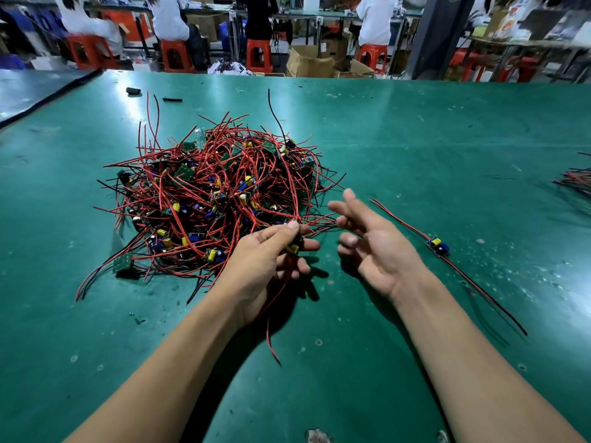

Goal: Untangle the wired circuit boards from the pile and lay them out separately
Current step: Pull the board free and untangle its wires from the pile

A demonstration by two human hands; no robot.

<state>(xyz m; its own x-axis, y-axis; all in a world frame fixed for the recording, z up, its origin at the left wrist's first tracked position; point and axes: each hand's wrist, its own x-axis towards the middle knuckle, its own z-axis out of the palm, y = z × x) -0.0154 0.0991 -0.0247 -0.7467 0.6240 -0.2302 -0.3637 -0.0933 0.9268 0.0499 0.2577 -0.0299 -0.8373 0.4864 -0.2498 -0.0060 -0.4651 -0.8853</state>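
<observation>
Wired circuit boards [217, 193] lie in a tangle on the green table [415, 129], left of centre in my head view. My left hand [265, 260] curls its fingers around a yellow-capped board [292, 249] and its wires at the tangle's near edge. My right hand [374, 247] hovers beside it, fingers spread, holding nothing, a separated board [437, 245] just right of it.

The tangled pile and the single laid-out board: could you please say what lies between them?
In the head view: the right hand and red-black leads from the laid-out board, over green table.
</observation>
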